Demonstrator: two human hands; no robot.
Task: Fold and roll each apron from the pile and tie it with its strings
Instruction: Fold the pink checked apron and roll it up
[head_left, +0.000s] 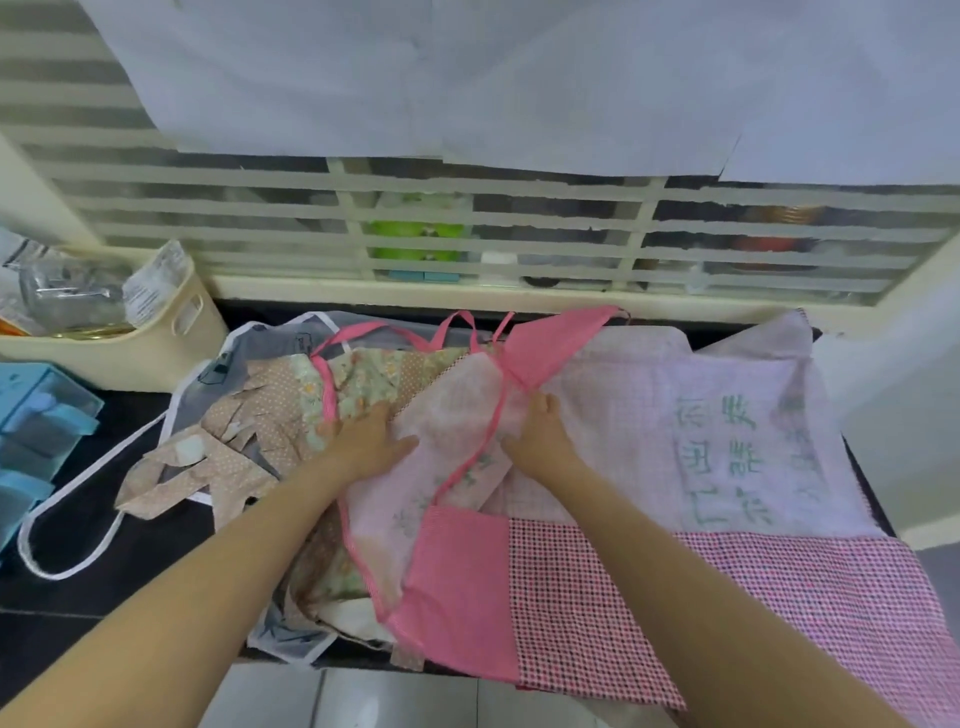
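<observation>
Both bare forearms reach forward and slightly inward from the bottom edge of the view, meeting over a heap of cloth on a dark counter (130, 525). The left hand (366, 439) lies palm down with its fingers spread and nearly straight, pressing flat on the pale pink apron (447, 431) where it overlaps a green floral one. The right hand (540, 431) sits just beside it, fingers bent around the apron's pink edge binding (498, 410), seemingly pinching it, though the fingertips are hidden under the fabric. That pink apron lies uppermost at the centre of the counter, its bright pink neck strap (457, 325) looped toward the window grille (467, 208) behind. The pile (270, 426) spreads to the left: at least three more aprons can be counted there, one green floral, one tan with dots and one grey with a white string (67, 519) trailing in a long loop over the counter, but how many lie beneath cannot be told. To the right a large checked cloth with green lettering (727, 441) is spread flat, with a pink and dark checked band along its near edge. One cream basket (156, 332) and one blue box (41, 415) stand at far left.
</observation>
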